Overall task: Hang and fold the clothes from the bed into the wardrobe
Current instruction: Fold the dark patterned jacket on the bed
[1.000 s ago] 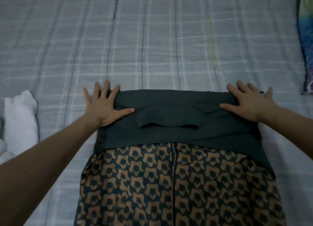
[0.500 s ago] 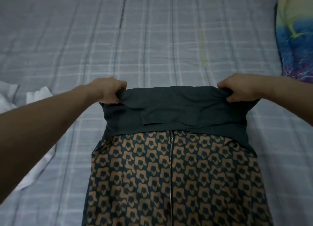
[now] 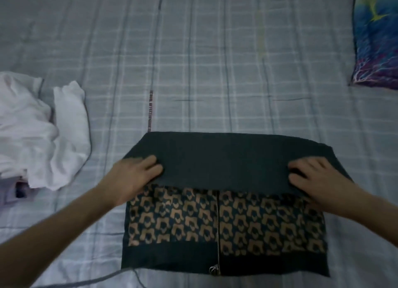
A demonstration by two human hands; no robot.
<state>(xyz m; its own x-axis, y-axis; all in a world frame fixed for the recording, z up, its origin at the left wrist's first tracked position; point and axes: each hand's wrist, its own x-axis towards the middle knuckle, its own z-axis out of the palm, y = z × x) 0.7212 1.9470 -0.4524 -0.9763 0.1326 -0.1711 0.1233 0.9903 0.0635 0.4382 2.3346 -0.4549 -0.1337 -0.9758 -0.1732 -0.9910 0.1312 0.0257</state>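
Note:
A dark green jacket [image 3: 247,225] with a brown pattern and a centre zip lies flat on the bed in front of me. Its far part is folded back toward me as a plain dark flap [image 3: 226,158] over the patterned front. My left hand [image 3: 133,177] grips the flap's near edge at its left end, fingers curled onto the fabric. At the right end of that same edge, my right hand [image 3: 316,184] holds on. The zip pull [image 3: 213,274] shows at the hem nearest me.
A grey checked bed sheet [image 3: 215,61] covers the whole bed. A crumpled pile of white clothes [image 3: 32,132] lies at the left, close to my left arm. A colourful pillow [image 3: 377,39] sits at the far right.
My hands went from pressing flat on the jacket's far edge to gripping it, then drew that edge toward me, folding the dark part over the patterned front.

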